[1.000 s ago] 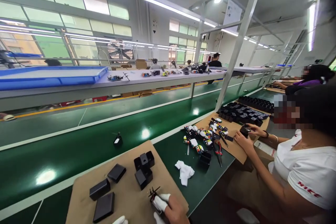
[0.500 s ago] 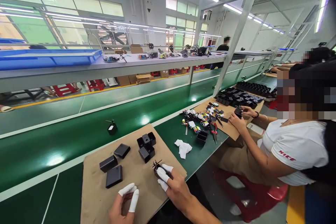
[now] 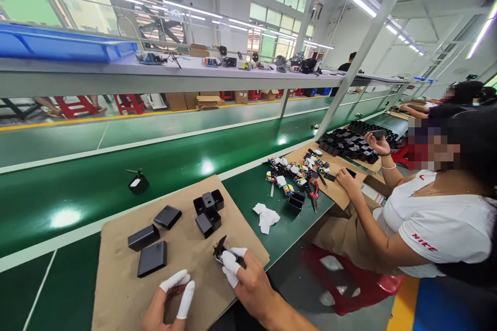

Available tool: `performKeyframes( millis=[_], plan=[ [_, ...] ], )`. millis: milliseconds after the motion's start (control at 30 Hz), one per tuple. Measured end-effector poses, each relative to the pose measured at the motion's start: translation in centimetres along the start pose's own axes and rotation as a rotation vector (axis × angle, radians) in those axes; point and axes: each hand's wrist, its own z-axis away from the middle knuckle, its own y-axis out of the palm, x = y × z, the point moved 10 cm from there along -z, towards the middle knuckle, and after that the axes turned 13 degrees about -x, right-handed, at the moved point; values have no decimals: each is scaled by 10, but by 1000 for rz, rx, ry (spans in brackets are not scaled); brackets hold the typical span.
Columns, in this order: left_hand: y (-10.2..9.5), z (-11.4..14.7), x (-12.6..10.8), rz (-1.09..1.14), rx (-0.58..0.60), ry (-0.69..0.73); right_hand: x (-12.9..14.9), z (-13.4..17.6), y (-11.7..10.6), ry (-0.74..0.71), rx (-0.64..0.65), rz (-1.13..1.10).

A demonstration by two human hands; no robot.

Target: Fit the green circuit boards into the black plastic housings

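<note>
My right hand (image 3: 248, 279), with white finger cots on its fingertips, grips a small black assembly (image 3: 220, 248) whose dark flat piece tilts upward. The fingers hide much of it. My left hand (image 3: 166, 300) is beside it at the lower left, its white-tipped thumb and finger spread. A dark reddish patch between them is unclear. Both hands are over a brown cardboard sheet (image 3: 112, 258). Black boxes (image 3: 152, 258) lie left of my right hand, and a cluster of open black housings (image 3: 209, 212) stands just beyond it.
A black unit (image 3: 138, 183) sits on the green conveyor (image 3: 186, 160). To the right are a white cloth (image 3: 266, 217), red-handled pliers (image 3: 313, 194), and a pile of small circuit parts (image 3: 295, 170). A co-worker (image 3: 435, 227) sits at the right, near rows of black housings (image 3: 345, 142).
The view has shifted slightly. In my right hand, the assembly's dark flat piece now shows raised. The black unit on the conveyor has moved left. The co-worker's hands have separated, one raised with a dark piece.
</note>
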Motion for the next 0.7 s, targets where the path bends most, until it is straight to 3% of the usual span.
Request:
performKeyframes(
  millis=[100, 167, 267, 333, 500, 700],
  plan=[
    [-1, 4, -13, 14, 2, 48, -8, -9, 1, 129, -56, -57],
    [-2, 8, -23, 27, 1, 73, -14, -23, -7, 316, -143, -178],
    [-2, 14, -35, 43, 15, 106, -31, -33, -13, 855, -338, -636],
    [-3, 17, -40, 43, 16, 105, -22, -41, -15, 1022, -367, -819],
    [-5, 22, -49, 52, 17, 124, 13, -52, -28, 1045, -298, -888],
    [-4, 23, -52, 67, 19, 142, 44, -61, -41, 898, -266, -784]
  ],
)
